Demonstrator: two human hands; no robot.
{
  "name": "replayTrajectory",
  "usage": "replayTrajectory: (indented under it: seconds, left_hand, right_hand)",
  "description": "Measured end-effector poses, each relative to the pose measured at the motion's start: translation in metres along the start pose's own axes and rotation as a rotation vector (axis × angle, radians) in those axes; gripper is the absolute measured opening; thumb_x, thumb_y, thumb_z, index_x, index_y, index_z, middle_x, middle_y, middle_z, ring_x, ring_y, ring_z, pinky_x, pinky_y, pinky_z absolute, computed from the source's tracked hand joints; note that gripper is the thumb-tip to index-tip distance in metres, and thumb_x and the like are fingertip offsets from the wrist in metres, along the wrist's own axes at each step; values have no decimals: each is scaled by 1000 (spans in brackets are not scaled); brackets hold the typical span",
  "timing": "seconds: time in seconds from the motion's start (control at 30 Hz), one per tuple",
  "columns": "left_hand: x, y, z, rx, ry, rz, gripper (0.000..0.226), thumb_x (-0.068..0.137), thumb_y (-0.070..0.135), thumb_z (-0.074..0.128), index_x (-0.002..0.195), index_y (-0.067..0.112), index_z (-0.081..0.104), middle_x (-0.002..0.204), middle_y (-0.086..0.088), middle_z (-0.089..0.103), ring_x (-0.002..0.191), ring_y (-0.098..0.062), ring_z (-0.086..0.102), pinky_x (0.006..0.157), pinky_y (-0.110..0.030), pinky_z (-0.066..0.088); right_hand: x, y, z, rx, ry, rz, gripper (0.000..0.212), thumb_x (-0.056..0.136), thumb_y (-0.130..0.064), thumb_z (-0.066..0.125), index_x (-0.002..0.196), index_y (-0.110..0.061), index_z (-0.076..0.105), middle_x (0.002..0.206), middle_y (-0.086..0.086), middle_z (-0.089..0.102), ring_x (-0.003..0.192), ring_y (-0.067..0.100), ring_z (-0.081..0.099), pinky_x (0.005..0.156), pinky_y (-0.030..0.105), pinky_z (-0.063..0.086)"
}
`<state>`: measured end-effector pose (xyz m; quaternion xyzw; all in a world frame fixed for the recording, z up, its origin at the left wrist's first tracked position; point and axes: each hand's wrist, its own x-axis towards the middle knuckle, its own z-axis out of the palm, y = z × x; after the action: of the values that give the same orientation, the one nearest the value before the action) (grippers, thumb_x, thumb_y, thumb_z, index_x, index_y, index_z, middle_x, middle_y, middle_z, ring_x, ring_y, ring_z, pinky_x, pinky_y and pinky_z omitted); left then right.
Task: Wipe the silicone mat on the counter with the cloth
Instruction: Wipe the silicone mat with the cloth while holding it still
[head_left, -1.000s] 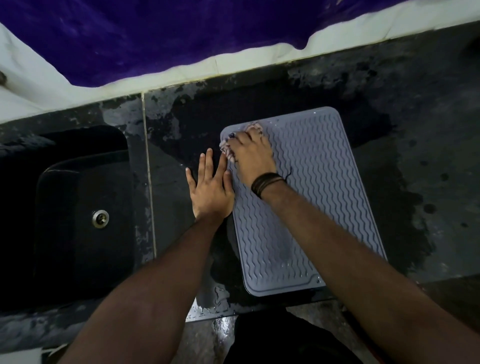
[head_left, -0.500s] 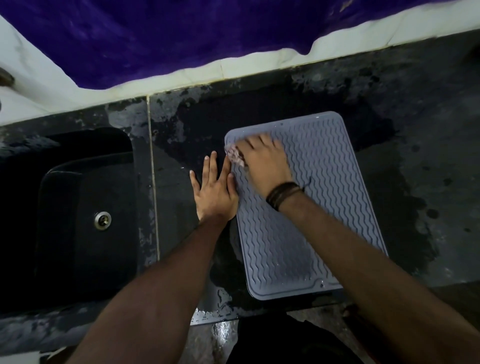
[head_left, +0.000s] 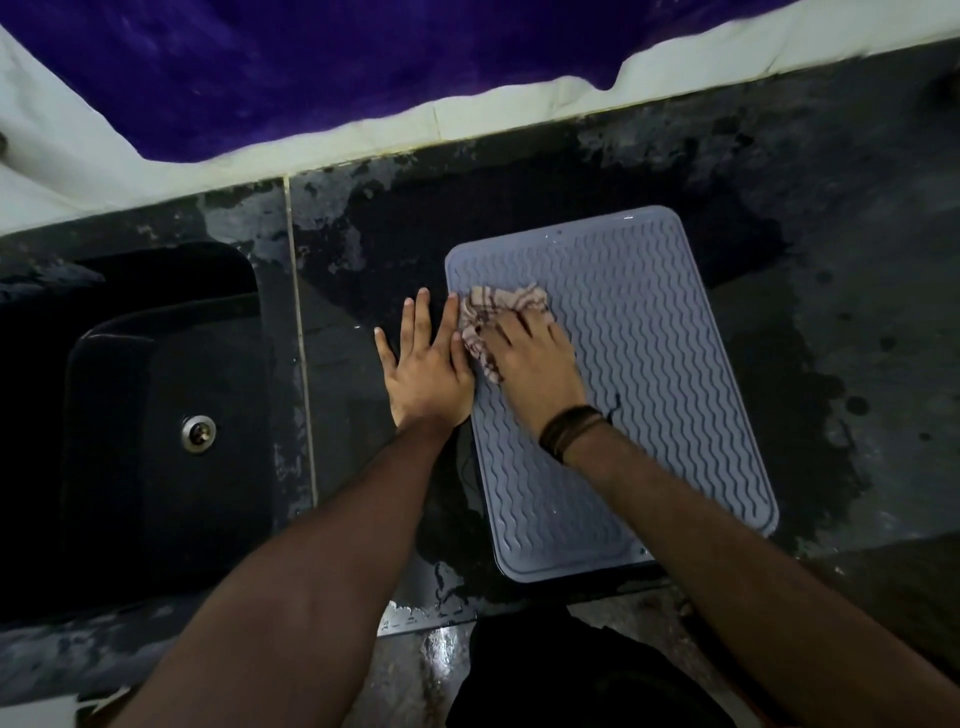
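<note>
A grey silicone mat (head_left: 654, 374) with a wavy ribbed surface lies on the dark counter (head_left: 841, 218), its near end at the counter's front edge. My right hand (head_left: 535, 364) presses a crumpled pale striped cloth (head_left: 493, 312) onto the mat's far left part. The cloth sticks out past my fingers toward the far side and the left. My left hand (head_left: 426, 369) lies flat, fingers spread, on the counter against the mat's left edge, its thumb touching the cloth.
A dark sink (head_left: 161, 415) with a metal drain (head_left: 198, 433) is set into the counter at the left. A pale tiled strip and a purple wall (head_left: 363, 62) run along the back. The counter around the mat looks wet and blotchy.
My right hand has slid the cloth along the mat toward me, and more of the cloth now shows beyond my fingers. My left hand has stayed beside the mat's left edge.
</note>
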<state>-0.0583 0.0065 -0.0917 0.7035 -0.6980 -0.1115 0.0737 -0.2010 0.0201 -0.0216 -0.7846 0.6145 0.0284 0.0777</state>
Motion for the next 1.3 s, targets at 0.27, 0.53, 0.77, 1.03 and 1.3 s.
replayTrajectory:
  seconds: [0.27,0.53,0.77,1.03,1.3]
  left_hand:
    - [1,-3,1,15,-39,16,54,107,40,18,161,37,15,170,2,4,157,-16,-1,124,-57,-2]
    - [0,-4,3,32,-22,7,55,105,41,13,161,37,14,170,2,7,157,-17,2,124,-57,1]
    - [2,0,2,0,-28,-12,53,108,43,13,160,37,15,170,2,7,157,-16,0,124,-55,-5]
    - [2,-4,0,51,-65,13,54,107,43,10,161,37,8,170,1,1,157,-17,-5,124,-56,-5]
    - [1,0,0,31,-41,-14,54,107,44,11,160,37,14,170,2,7,157,-17,0,124,-55,-4]
  right_hand:
    - [-4,4,-21,94,44,54,45,85,-16,55,129,-21,54,131,5,54,126,27,44,102,43,36]
    - [-10,-3,4,62,36,7,48,86,-13,41,132,-16,54,134,6,52,129,33,42,105,47,36]
    - [-83,-1,12,65,-80,-41,51,85,-15,39,134,-20,52,142,4,46,129,30,41,103,45,32]
    - [-54,-14,1,143,45,71,46,76,-15,61,122,-19,57,125,6,56,122,29,48,97,44,39]
    - [-106,-13,25,63,-5,-58,49,80,-14,53,129,-16,55,137,7,49,124,33,45,99,48,38]
